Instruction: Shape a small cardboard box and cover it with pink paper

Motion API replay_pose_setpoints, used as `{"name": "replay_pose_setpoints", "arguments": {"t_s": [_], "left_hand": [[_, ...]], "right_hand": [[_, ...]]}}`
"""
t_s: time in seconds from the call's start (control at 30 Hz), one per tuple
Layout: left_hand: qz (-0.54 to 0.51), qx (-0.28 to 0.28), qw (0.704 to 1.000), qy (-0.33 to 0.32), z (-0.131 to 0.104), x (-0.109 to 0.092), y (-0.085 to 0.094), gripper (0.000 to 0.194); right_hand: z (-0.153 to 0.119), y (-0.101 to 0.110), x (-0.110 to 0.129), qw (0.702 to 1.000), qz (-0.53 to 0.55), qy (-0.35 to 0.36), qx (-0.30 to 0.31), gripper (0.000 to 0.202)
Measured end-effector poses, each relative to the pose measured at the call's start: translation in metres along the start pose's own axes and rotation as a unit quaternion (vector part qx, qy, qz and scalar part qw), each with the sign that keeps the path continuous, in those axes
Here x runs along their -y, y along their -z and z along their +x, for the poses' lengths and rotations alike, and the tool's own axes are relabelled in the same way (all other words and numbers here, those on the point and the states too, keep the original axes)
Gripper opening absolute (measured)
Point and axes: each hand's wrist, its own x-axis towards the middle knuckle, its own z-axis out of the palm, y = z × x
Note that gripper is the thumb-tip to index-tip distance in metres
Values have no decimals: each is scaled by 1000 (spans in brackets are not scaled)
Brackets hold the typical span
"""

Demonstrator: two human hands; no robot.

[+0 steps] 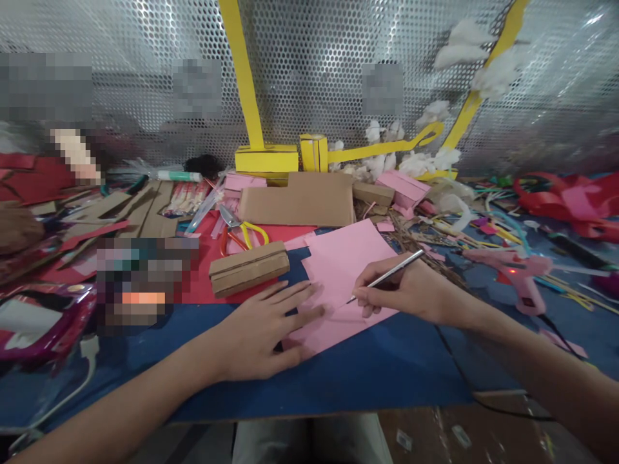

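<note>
A pink paper sheet (348,258) with a notched upper left edge lies on the blue tabletop (387,374). My left hand (271,325) rests flat on its left part, fingers spread. In my right hand (391,290) is a slim silver pen (399,267), tilted, its tip at the paper near my left fingertips. A faint line shows by the tip. Just beyond my left hand sits a small folded cardboard box (249,267). Scissors (242,229) with red and yellow handles lie behind that box on red paper (198,277).
A pink glue gun (520,274) with a lit red light lies at right, its cord trailing to the table edge. Behind the sheet stands a cardboard piece (309,200). Yellow boxes (265,158), cotton tufts (411,161) and cardboard strips (149,209) crowd the back.
</note>
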Motion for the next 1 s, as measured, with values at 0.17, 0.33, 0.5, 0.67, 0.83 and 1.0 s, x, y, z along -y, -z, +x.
{"name": "replay_pose_setpoints", "arguments": {"t_s": [0.17,0.33,0.5,0.67,0.83,1.0], "left_hand": [[-8,4,1000,0,1,1,0,69],[-12,0,1000,-4,1,3,-2,69],[-17,-24,999,-19,0,3,-5,69],[-9,-34,999,-7,0,3,-3,68],[-3,-100,994,36,-15,-9,-1,81],[78,-166,982,52,-36,-28,-8,46]], "right_hand": [[-2,-7,3,999,27,18,-10,23],[0,-19,4,999,33,4,-17,27],[-1,-21,1,999,27,-6,-23,29],[-4,-19,-3,998,67,-2,-21,27],[-13,-15,-7,993,97,28,-62,26],[-29,-6,-11,989,72,56,-115,20]]}}
